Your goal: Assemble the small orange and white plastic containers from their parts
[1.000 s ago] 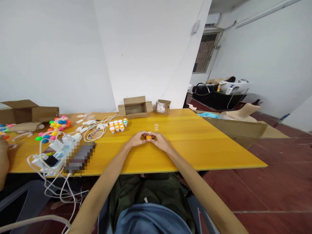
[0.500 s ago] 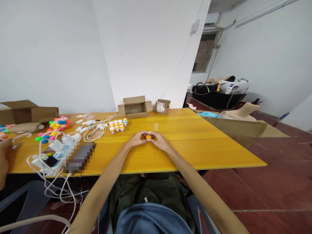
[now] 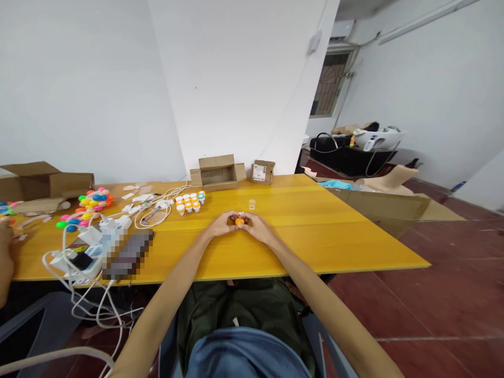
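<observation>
Over the middle of the yellow table (image 3: 315,236), my left hand (image 3: 222,224) and my right hand (image 3: 255,227) meet around a small orange and white piece (image 3: 240,222). The fingers of both hands are closed on it from either side, with the orange face towards me. Just behind my right hand stands a small clear cup (image 3: 252,204). To the left of my hands, several small white jars (image 3: 189,206) with orange tops stand in a close group, and one at its right has a teal top (image 3: 201,195).
Behind the jars lies an open cardboard box (image 3: 220,184), beside a smaller carton (image 3: 262,172). White cables, a power strip (image 3: 94,257), a blurred dark object (image 3: 128,254) and colourful balls (image 3: 94,201) are on the left. Another person's hand (image 3: 5,236) shows at the far left.
My hands stay in place around the orange and white piece. The other person's hand at the far left has shifted slightly.
</observation>
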Available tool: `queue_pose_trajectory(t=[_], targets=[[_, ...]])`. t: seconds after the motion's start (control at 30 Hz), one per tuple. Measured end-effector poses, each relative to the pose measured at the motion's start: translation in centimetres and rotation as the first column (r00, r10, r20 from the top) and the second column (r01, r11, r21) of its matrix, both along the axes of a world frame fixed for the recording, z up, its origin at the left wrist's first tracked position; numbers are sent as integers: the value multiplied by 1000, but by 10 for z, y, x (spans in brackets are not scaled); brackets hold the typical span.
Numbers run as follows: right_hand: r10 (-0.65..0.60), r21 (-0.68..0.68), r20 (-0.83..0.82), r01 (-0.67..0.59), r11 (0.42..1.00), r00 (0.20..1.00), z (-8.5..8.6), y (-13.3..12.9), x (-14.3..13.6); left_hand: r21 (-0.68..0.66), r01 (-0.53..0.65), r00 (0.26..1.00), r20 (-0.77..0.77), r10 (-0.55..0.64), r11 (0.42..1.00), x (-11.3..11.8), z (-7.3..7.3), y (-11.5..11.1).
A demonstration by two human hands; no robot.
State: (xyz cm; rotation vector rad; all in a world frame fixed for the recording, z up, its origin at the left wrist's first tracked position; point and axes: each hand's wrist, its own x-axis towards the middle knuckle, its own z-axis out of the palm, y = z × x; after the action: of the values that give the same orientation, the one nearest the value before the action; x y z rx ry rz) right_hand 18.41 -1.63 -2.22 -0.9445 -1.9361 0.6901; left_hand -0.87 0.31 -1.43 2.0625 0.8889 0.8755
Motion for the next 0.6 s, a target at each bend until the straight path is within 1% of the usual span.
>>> queue_pose_trajectory(t=[0.23,0.6], targets=[[10,3,2,-10,1000,1000,-1,2,-1,-5,16,1000,-4,-16,1000,-1,-3,3],[-26,26,21,26,999,999,-1,0,-2,2,20,1000,13,-21,1000,-1,-4,4]])
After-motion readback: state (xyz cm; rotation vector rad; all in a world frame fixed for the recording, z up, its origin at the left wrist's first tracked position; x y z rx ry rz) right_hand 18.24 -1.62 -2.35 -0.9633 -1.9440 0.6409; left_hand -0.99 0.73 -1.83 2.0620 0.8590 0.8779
